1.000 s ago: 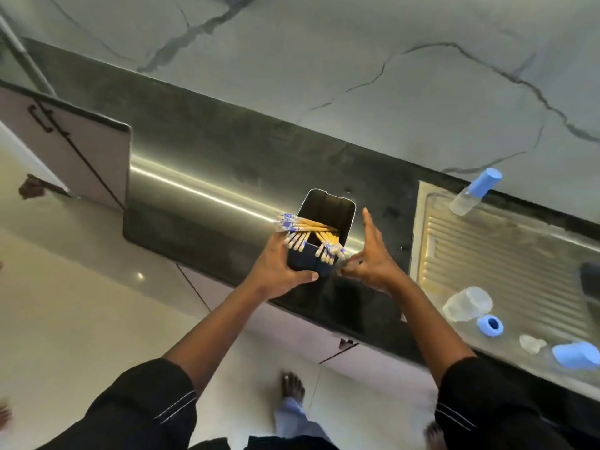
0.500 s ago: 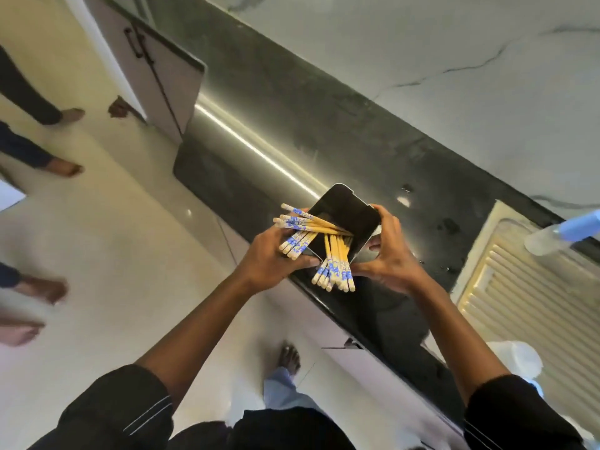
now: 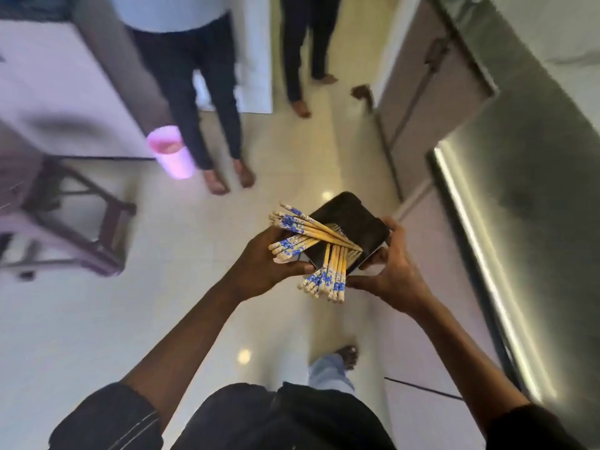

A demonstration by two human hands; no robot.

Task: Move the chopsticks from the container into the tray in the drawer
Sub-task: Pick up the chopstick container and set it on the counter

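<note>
A black square container (image 3: 352, 222) is held in the air over the floor, away from the counter. Several wooden chopsticks (image 3: 328, 251) with blue-patterned ends stick out of it, fanned toward the left and toward me. My left hand (image 3: 264, 263) grips the container's left side, fingers under the chopstick ends. My right hand (image 3: 394, 271) grips its right side, thumb on the rim. No drawer or tray is in view.
The dark counter (image 3: 532, 196) with a bright reflective edge runs along the right, with cabinet doors (image 3: 431, 102) beyond. Two people's legs (image 3: 207, 125) stand ahead on the pale floor. A pink bin (image 3: 172, 155) and a dark stool (image 3: 74, 216) are at left.
The container has left the counter, carried in both hands, and the view has swung left from the counter and sink toward the open floor and the standing people.
</note>
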